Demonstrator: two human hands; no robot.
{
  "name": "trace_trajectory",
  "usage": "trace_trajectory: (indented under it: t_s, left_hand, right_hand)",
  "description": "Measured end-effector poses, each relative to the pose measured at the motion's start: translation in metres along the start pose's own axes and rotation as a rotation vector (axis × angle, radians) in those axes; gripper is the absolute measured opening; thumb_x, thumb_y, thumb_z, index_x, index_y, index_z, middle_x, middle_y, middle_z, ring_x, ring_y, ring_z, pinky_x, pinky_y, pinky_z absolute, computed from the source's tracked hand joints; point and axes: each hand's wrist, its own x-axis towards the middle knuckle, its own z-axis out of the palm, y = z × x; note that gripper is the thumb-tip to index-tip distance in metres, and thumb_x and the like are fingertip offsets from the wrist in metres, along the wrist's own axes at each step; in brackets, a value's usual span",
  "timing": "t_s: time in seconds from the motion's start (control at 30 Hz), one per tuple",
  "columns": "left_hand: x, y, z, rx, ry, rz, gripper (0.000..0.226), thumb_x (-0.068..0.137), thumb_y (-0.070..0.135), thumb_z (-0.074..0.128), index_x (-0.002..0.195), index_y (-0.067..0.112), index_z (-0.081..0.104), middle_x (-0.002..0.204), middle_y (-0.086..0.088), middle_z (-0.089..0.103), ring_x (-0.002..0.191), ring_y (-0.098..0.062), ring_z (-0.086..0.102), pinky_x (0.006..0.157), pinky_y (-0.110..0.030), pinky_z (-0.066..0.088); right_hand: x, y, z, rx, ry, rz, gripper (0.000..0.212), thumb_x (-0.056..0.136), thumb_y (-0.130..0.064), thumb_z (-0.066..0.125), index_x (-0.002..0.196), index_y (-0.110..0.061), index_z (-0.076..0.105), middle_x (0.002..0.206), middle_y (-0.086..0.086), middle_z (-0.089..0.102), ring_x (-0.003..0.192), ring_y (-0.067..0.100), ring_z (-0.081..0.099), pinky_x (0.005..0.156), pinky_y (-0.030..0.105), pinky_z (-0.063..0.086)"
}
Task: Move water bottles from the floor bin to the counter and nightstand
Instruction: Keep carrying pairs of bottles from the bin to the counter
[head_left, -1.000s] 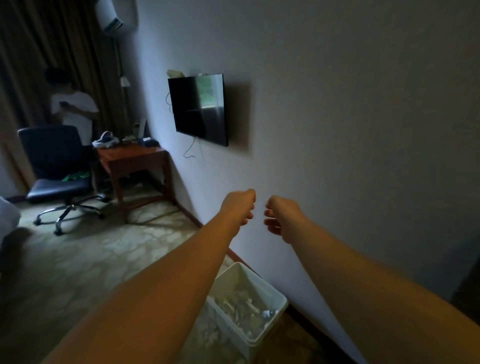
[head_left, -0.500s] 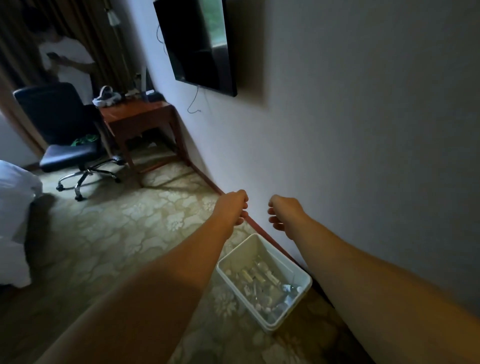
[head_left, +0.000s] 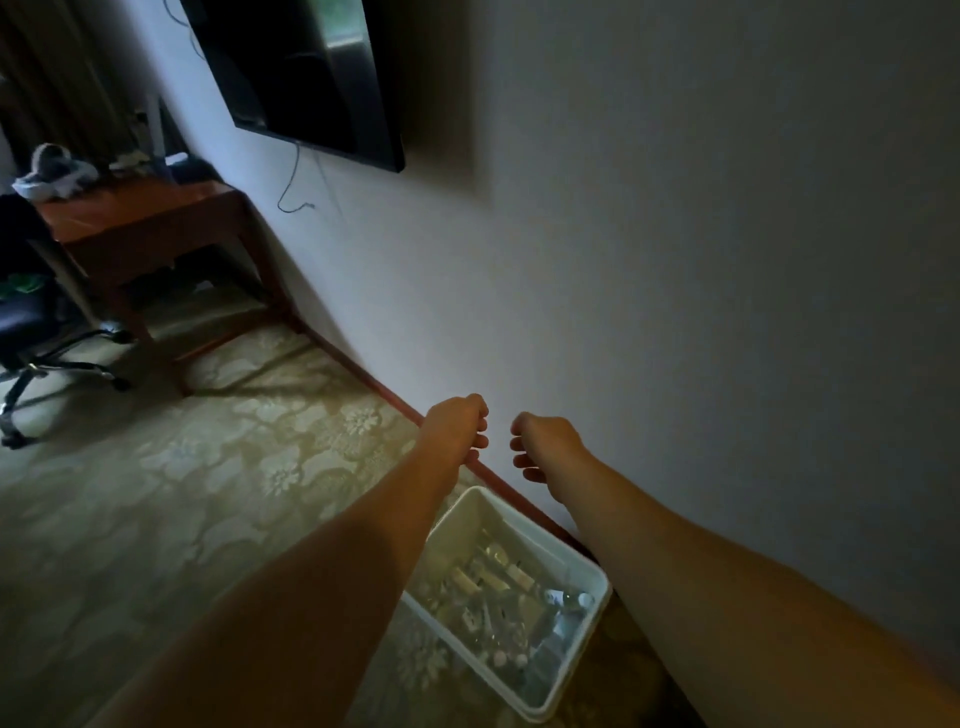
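A white plastic floor bin (head_left: 595, 613) stands on the carpet against the wall, below and between my forearms. Inside it lie several clear water bottles (head_left: 506, 597), jumbled together; the dim light hides their details. Both arms stretch forward above the bin. My left hand (head_left: 457, 426) and my right hand (head_left: 545, 447) hover side by side beyond the bin's far end, fingers loosely curled, nothing in either. The counter and nightstand are out of view.
A black TV (head_left: 306, 78) hangs on the white wall with a cable dangling under it. A wooden desk (head_left: 145, 228) holding small items stands at the far left, with a black office chair (head_left: 26, 322) beside it. Patterned carpet (head_left: 182, 467) covers the floor.
The view has tilted down and moved closer to the wall. The bin shows more fully now and the person by the chair has left the frame. My hands keep the same curled pose.
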Motion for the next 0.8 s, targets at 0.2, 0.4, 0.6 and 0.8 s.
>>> trace_trajectory:
  t_s: [0.2, 0.4, 0.6, 0.8]
  left_hand:
    - [0.107, -0.052, 0.021, -0.010, -0.160, -0.004, 0.013, 0.093, 0.016, 0.053, 0.084, 0.012, 0.063, 0.081, -0.002, 0.063, 0.076, -0.021, 0.064, 0.069, -0.035, 0.050]
    - [0.187, -0.151, 0.050, -0.025, -0.234, -0.016, 0.015, 0.085, 0.016, 0.054, 0.073, 0.016, 0.064, 0.065, 0.004, 0.067, 0.062, -0.013, 0.072, 0.054, -0.026, 0.052]
    - [0.284, -0.280, 0.094, -0.010, -0.229, -0.028, 0.013, 0.084, 0.022, 0.056, 0.081, 0.018, 0.069, 0.057, 0.009, 0.066, 0.073, -0.020, 0.067, 0.071, -0.039, 0.055]
    - [0.370, -0.412, 0.131, -0.050, -0.243, -0.038, 0.014, 0.084, 0.017, 0.056, 0.071, 0.019, 0.060, 0.055, 0.008, 0.058, 0.059, -0.014, 0.056, 0.058, -0.030, 0.045]
  right_hand:
    - [0.086, 0.030, 0.044, 0.072, 0.080, 0.090, 0.020, 0.092, -0.020, 0.053, 0.089, -0.008, 0.068, 0.081, 0.004, 0.073, 0.060, 0.016, 0.066, 0.059, 0.028, 0.050]
    - [0.178, 0.112, 0.075, 0.095, 0.095, 0.169, 0.025, 0.090, -0.021, 0.052, 0.091, -0.008, 0.073, 0.091, 0.009, 0.079, 0.076, 0.025, 0.071, 0.067, 0.033, 0.054]
    - [0.288, 0.225, 0.104, 0.047, 0.100, 0.306, 0.027, 0.099, -0.029, 0.055, 0.098, -0.008, 0.072, 0.090, 0.006, 0.073, 0.074, 0.023, 0.066, 0.072, 0.034, 0.054]
    - [0.383, 0.363, 0.142, 0.062, 0.079, 0.394, 0.032, 0.101, -0.027, 0.049, 0.108, -0.007, 0.073, 0.083, 0.006, 0.065, 0.061, 0.019, 0.054, 0.059, 0.029, 0.044]
